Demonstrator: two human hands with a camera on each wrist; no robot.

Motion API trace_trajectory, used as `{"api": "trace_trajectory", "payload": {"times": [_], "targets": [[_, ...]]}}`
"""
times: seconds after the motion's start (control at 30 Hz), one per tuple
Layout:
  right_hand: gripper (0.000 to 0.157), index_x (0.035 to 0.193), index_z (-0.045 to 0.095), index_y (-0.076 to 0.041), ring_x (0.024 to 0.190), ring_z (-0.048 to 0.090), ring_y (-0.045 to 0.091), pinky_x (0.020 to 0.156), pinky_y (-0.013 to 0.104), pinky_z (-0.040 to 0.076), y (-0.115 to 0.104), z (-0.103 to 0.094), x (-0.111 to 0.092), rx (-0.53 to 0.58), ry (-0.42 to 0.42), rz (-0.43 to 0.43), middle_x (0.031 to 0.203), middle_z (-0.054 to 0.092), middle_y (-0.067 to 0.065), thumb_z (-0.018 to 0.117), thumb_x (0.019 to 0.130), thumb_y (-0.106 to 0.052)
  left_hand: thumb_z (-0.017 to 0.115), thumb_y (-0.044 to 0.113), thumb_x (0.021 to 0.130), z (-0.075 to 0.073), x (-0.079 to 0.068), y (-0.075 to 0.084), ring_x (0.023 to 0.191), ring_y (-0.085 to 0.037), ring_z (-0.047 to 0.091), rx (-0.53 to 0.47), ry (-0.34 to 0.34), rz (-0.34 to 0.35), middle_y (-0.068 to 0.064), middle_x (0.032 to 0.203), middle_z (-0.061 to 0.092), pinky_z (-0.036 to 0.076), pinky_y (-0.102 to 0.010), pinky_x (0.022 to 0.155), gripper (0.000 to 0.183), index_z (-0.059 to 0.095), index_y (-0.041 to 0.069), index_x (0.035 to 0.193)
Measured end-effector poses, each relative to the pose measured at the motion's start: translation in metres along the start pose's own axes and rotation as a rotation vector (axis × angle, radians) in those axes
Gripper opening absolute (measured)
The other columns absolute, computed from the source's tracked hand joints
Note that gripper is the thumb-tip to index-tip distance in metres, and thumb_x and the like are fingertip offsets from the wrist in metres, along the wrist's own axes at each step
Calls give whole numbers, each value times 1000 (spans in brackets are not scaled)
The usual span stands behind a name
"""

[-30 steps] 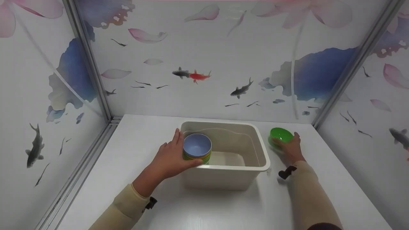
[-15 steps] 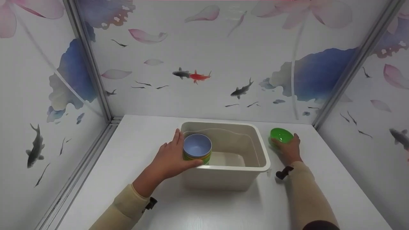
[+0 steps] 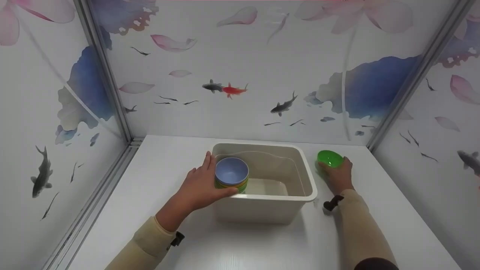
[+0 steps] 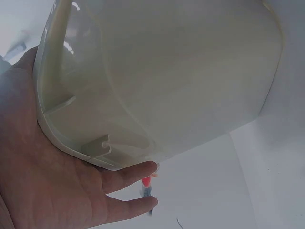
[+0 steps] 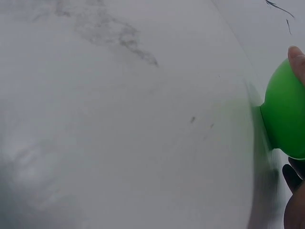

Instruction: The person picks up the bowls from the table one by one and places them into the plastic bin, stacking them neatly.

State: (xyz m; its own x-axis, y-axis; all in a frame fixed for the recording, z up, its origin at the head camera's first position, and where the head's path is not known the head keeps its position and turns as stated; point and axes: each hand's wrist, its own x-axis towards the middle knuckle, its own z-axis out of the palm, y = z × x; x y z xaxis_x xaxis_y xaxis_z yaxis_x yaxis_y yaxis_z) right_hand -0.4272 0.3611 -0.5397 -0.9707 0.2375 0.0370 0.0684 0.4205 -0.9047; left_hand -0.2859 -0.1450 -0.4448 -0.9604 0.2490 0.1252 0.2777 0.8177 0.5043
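Note:
My left hand [image 3: 200,187] lies against the near left corner of a cream plastic tub [image 3: 258,210]. Its thumb stretches along the front rim, the fingers along the left side. In the left wrist view, straight fingers [image 4: 131,175] reach past the tub's outer corner [image 4: 190,71]. Inside the tub, at its left, stands a stack of bowls topped by a blue bowl [image 3: 231,170], with yellow and green edges below. Right of the tub, my right hand [image 3: 340,178] grips a green bowl [image 3: 330,157] between thumb and fingers. The bowl's foot is close to the table in the right wrist view.
A white table [image 3: 168,240] bears the tub and the green bowl. Panels printed with fish and petals [image 3: 225,120] rise at the back and both sides, with metal frame posts [image 3: 108,75] at the corners. The tub's right half shows its bare floor.
The right hand and wrist have shifted slightly left and settled around the green bowl, which has barely moved. The left hand, tub and stack have stayed in place.

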Motion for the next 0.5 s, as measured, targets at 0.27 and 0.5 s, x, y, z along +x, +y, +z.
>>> {"api": "trace_trajectory", "payload": {"times": [0.27, 0.5], "targets": [[121, 173, -5, 2, 160, 29, 51, 129, 64, 27, -6, -2, -1, -25, -20, 12, 173, 15, 32, 81, 100, -42, 68, 95, 80, -1, -1, 0, 155, -48, 43, -2, 3, -6, -19, 185, 9, 28, -65, 128, 143, 18, 2, 176], [122, 173, -5, 2, 159, 29, 51, 129, 64, 27, -3, -3, 0, -48, -29, 19, 172, 16, 32, 80, 100, -46, 69, 94, 80, 0, -2, 1, 155, -48, 43, -5, 1, -11, -19, 184, 10, 28, -65, 128, 143, 18, 2, 176]]}}
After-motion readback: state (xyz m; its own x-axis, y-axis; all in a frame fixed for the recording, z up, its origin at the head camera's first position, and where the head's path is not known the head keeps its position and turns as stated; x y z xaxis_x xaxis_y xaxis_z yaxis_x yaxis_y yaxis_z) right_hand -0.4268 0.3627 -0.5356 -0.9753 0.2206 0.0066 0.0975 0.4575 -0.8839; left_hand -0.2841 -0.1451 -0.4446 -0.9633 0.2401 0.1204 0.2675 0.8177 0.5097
